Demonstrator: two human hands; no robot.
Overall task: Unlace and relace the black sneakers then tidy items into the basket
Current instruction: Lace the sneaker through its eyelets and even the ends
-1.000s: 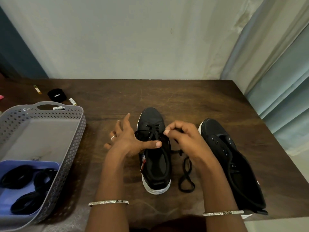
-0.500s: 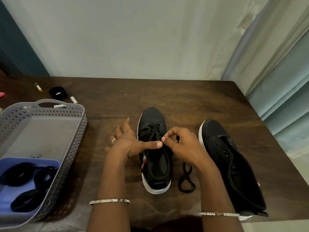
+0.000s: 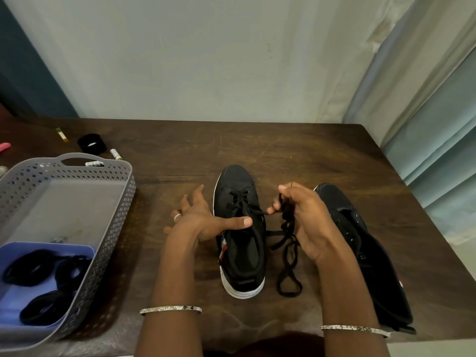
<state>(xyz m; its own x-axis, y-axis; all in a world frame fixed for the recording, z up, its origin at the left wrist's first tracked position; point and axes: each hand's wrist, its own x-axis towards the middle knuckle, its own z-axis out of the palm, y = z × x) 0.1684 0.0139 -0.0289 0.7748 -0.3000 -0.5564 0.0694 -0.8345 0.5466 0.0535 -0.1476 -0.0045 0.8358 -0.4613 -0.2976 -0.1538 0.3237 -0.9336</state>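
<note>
1. Head view: the right hand's [image 3: 306,217] fingers [image 3: 283,189] are curled round a bunch of black lace [image 3: 286,212], pinching it above the table [image 3: 283,150]. The loose end trails down into a loop on the wood between the two shoes.
2. Left hand [image 3: 203,220] is spread, grasping nothing, its thumb [image 3: 242,222] pressing straight across the laced sneaker [image 3: 239,186] to pin it.
3. Danger one: a hard tug could snarl the bunched lace at the eyelets, or slip it out of the pinch.
4. Danger two: ease that thumb and the shoe may skid toward the second sneaker [image 3: 373,266], just right of the hand.
5. Basket [image 3: 113,222] waits well apart on the left, and that trailing loop might snag on the way.
</note>
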